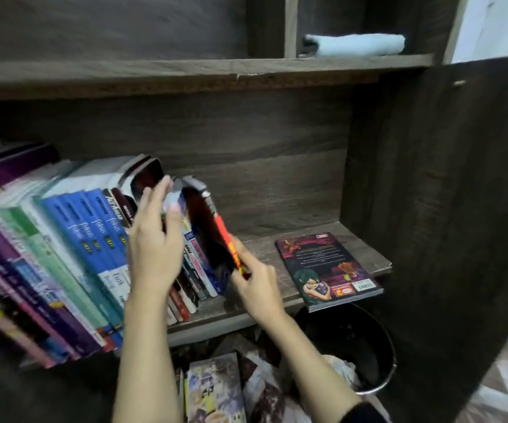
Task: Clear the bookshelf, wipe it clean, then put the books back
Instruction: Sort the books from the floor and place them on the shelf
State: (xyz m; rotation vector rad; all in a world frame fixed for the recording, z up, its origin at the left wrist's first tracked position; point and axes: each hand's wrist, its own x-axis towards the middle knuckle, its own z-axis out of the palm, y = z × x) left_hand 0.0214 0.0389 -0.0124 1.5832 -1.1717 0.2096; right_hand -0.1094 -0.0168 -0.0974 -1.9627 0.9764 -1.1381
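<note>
Currently, far left: a row of books (pixel 63 239) stands on the shelf (pixel 365 251), all leaning to the left, purple and green spines first, then blue ones.

Left hand (pixel 155 248): fingers straight and apart, thumb out to the right. Palm faces the right end of the row, fingertips against the tops of the dark books there. It grips nothing.

Just right of that hand: a red-spined book (pixel 223 230), last in the row, tilted like the others, top leaning left.

Right hand (pixel 255 288): fingers curled, pinching the lower end of the red-spined book. The hand sits below and to the right of the book, over the shelf's front edge.

Further right on the same shelf: a flat book (pixel 326 270) lies cover-up, well apart from the row, one corner past the front edge.

Upper shelf, right compartment: a folded blue cloth (pixel 353 45).

Below the shelf: loose books (pixel 216 389) on the floor between the forearms, and a black bin (pixel 368 346) to their right, under the flat book.
</note>
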